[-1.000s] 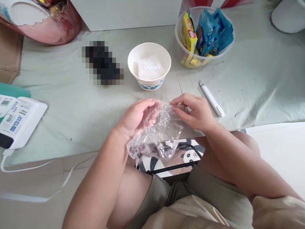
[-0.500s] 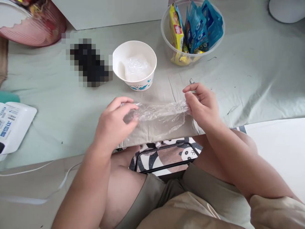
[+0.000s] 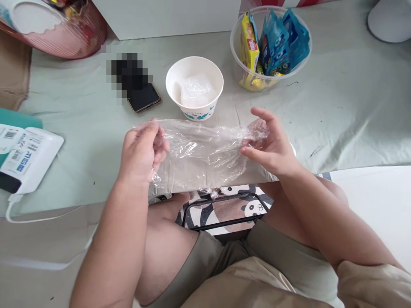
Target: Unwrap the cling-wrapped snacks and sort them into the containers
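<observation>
A crumpled sheet of clear plastic film is stretched out between my two hands, just above the near edge of the pale green cloth. My left hand has its fingers curled round the film's left end. My right hand pinches the film's right end with thumb and fingers, the index finger sticking up. Right behind the film stands a white paper bowl with a wad of clear film inside.
A clear tub of blue and yellow snack packets stands at the back right. A dark phone lies left of the bowl. A white device with a cable sits at the left edge. A pink basket is at the back left.
My hands have moved apart and the film, bunched a second ago, is now spread wide between them. The white pen beside my right hand is hidden now.
</observation>
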`<state>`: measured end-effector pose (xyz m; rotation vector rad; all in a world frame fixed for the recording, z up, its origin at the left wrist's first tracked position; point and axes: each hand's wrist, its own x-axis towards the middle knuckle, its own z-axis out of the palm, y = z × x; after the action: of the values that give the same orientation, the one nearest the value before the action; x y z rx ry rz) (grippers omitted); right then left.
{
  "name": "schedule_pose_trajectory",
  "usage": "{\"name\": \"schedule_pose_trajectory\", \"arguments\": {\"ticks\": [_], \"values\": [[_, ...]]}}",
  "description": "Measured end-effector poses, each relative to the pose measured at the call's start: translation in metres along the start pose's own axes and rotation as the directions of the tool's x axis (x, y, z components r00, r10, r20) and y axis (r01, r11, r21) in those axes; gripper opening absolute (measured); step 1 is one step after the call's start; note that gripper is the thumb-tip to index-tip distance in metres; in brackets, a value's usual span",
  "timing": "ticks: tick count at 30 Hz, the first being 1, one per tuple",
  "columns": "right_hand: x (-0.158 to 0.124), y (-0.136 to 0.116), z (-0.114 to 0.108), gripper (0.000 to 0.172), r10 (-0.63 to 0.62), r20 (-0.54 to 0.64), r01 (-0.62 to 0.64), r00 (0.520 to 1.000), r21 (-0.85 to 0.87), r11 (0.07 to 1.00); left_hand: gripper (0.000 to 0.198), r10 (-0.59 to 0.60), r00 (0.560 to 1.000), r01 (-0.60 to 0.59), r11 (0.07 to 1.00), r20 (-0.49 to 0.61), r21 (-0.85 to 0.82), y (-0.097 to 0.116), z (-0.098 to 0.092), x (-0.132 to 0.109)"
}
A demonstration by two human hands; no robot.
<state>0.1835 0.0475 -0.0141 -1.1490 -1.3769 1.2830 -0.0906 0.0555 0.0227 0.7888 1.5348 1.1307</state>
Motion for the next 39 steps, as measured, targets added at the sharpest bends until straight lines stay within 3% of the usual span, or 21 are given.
{"name": "schedule_pose_trajectory", "arguments": {"ticks": [5,13,17,20,22,25,28,32,36,39], "values": [[0.001,0.011,-0.001,0.033,0.022,-0.136,-0.031,0.99,-0.063,0.998,0.06,0.016,1.0,-0.017,0.992,0.009,0.124,-0.002,-0.005,0.0],[0.009,0.014,0.001,0.035,-0.049,-0.355,0.063,0.934,0.029,0.998,0.036,0.226,0.96,-0.263,0.929,0.165,0.262,-0.014,-0.018,0.007],[0.013,0.011,0.003,0.044,-0.022,-0.379,0.049,0.925,0.062,0.997,0.03,0.187,0.961,-0.243,0.922,0.203,0.3,-0.011,-0.021,0.009],[0.015,0.012,0.002,0.048,-0.014,-0.406,0.063,0.914,0.108,0.992,0.03,0.152,0.968,-0.192,0.96,0.198,0.202,-0.004,-0.018,0.006],[0.015,0.014,0.0,0.052,-0.038,-0.342,0.096,0.939,0.154,0.983,0.032,0.111,0.977,-0.134,0.984,0.182,0.116,0.002,-0.014,0.003],[0.012,0.016,-0.003,0.069,-0.147,-0.102,0.158,0.984,0.104,0.982,0.033,0.023,0.989,-0.029,0.999,0.149,0.037,0.007,-0.01,-0.001],[0.008,0.018,-0.005,0.077,-0.244,0.052,0.247,0.968,-0.077,0.966,0.036,-0.065,0.989,0.062,0.998,0.13,0.022,0.011,-0.008,-0.002],[0.004,0.018,-0.003,0.054,-0.343,0.147,0.373,0.928,-0.392,0.841,0.038,-0.119,0.982,0.112,0.992,0.146,0.055,0.013,-0.007,-0.002],[0.004,0.016,-0.001,0.013,-0.443,0.176,0.461,0.879,-0.553,0.694,0.034,-0.146,0.967,0.127,0.986,0.207,0.103,0.012,-0.007,-0.001],[0.005,0.014,-0.001,0.017,-0.456,0.11,0.43,0.883,-0.577,0.694,0.033,-0.127,0.965,0.101,0.988,0.231,0.121,0.009,-0.011,0.0]]}}
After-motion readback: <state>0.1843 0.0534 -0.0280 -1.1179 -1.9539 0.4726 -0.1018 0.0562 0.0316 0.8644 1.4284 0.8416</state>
